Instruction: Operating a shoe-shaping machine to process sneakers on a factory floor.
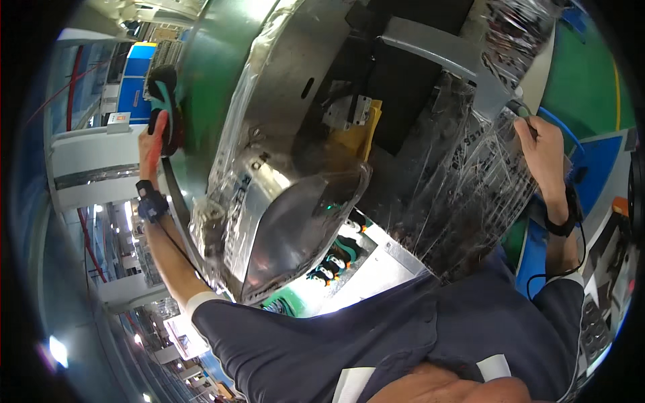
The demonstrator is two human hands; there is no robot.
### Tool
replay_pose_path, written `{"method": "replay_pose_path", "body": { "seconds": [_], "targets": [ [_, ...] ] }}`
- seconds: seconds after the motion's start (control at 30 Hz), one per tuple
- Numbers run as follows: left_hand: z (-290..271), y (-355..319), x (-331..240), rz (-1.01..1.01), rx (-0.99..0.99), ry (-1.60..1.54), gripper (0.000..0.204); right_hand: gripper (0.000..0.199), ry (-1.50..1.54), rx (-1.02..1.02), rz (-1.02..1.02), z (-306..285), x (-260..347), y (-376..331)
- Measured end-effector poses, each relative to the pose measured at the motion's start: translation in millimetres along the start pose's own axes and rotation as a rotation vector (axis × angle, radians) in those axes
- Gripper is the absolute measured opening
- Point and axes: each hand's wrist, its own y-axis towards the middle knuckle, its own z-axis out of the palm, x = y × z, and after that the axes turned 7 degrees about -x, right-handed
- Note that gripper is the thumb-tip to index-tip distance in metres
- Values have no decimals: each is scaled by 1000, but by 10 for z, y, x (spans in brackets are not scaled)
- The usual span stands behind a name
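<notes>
Nearest to us is our own dark blue shirt (376,336) across the lower edge, with two white patches on it near the bottom. Two bare forearms rise from it, one per side, each with a black wristband.

Our left hand (150,144) is up at far left, fingers clamped round a black-and-teal tool (165,107) pressed against the curved green wall of the big machine (215,60). Our right hand (543,144) is at the upper right, fingers pinched together on the edge of a clear plastic film (470,195); a small green-tipped thing sits at the fingertips, too small for us to tell what it is.

The film is one crinkled sheet, draped over the machine's metal body from upper right down to the middle, touching our shirt at its lower edge. A second shiny wrapped bulge (295,221) sits centre-left.

One yellow piece (359,138) lies under a grey bracket in the dark centre. A row of about four teal-and-black connectors (336,258) shows below the bulge on a white panel (366,275).

A small white label with an orange patch (118,119) sits at left, square. Black printing runs along the film, unreadable.
</notes>
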Motion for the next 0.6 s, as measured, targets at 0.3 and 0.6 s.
{"method": "replay_pose_path", "body": {
  "seconds": [0.3, 0.6],
  "targets": [
    [-321, -1458, -1250, 604, -413, 399, 66, 23, 190, -134, -147, 39, -129, -64],
    [434, -3587, -2384, 1003, -384, 30, 81, 66, 1568, 443, -173, -548, 651, -675]
  ]
}}
